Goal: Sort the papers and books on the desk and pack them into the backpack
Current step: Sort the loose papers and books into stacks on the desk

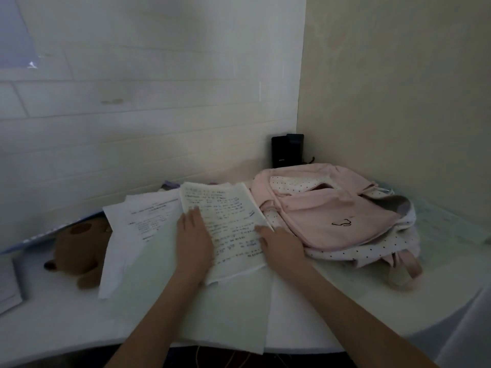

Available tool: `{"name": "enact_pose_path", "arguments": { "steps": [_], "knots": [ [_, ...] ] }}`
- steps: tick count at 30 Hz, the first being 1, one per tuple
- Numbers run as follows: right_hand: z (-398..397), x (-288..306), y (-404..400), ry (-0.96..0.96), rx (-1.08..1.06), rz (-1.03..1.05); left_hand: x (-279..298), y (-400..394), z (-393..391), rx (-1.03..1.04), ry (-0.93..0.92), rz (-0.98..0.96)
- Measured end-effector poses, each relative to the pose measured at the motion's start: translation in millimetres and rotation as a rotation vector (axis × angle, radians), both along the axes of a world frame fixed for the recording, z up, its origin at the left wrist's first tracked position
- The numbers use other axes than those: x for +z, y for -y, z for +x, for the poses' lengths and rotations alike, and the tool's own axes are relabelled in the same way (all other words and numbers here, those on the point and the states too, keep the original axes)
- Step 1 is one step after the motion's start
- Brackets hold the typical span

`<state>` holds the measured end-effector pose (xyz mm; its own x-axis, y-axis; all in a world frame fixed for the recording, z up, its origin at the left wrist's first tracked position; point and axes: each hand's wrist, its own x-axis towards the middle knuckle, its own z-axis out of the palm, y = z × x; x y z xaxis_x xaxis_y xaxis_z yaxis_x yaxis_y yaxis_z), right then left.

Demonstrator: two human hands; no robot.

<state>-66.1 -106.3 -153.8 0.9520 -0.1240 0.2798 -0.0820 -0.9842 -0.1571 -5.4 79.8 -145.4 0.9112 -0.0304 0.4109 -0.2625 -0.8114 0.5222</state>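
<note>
A stack of handwritten sheets [228,216] lies on top of loose white papers [148,221] in the middle of the white desk [318,309]. My left hand [195,240] presses flat on the stack's left half. My right hand [281,243] rests on its right edge, fingers at the paper's rim. A pink backpack [332,216] with a dotted lining lies on its side just right of the stack, its top opening facing the back wall. A large blank sheet [212,301] hangs over the desk's front edge under my forearms.
A brown teddy bear [77,251] lies left of the papers, partly under them. A blue folder [53,232] sits behind it and a booklet [9,285] at the far left edge. A black device [287,150] stands in the wall corner.
</note>
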Motion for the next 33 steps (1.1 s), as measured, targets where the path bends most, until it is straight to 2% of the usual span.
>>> {"name": "enact_pose_path", "arguments": {
  "steps": [2,6,8,10,11,13,15,18,20,21,24,26,28,29,31,33],
  "knots": [
    [2,2,-4,-0.013,-0.004,-0.054,-10,2,3,-0.021,0.039,0.231],
    [-3,10,-10,-0.067,-0.040,-0.175,3,6,-1,0.054,-0.080,0.502],
    [-13,16,-9,0.043,-0.002,-0.158,11,8,-5,0.078,-0.078,0.642],
    [-27,25,-1,0.193,0.034,0.010,21,12,-8,0.086,-0.047,0.713],
    [-34,31,8,0.258,0.011,0.142,23,17,-8,0.080,0.011,0.692],
    [-50,43,37,0.377,-0.111,0.380,24,37,-8,0.025,0.250,0.572],
    [-65,50,78,0.490,-0.245,0.547,25,71,-18,-0.127,0.439,0.407],
    [-88,47,142,0.512,-0.557,0.519,31,140,-52,-0.579,0.544,0.158],
    [-101,38,174,0.425,-0.729,0.495,32,184,-81,-0.908,0.509,0.158],
    [-104,33,186,0.369,-0.768,0.533,29,203,-92,-0.978,0.428,0.254],
    [-109,12,213,0.219,-0.827,0.655,17,248,-105,-0.849,0.137,0.620],
    [-112,1,219,0.336,-0.808,0.663,13,266,-99,-0.776,0.123,0.655],
    [-116,-1,217,0.586,-0.764,0.682,14,277,-91,-0.792,0.153,0.517],
    [-117,0,217,0.690,-0.763,0.727,18,279,-82,-0.828,0.132,0.374],
    [-119,4,219,0.783,-0.777,0.872,33,276,-69,-0.829,0.053,0.020],
    [-120,3,223,0.802,-0.761,1.006,48,267,-47,-0.732,-0.119,-0.298]
  ]
}}
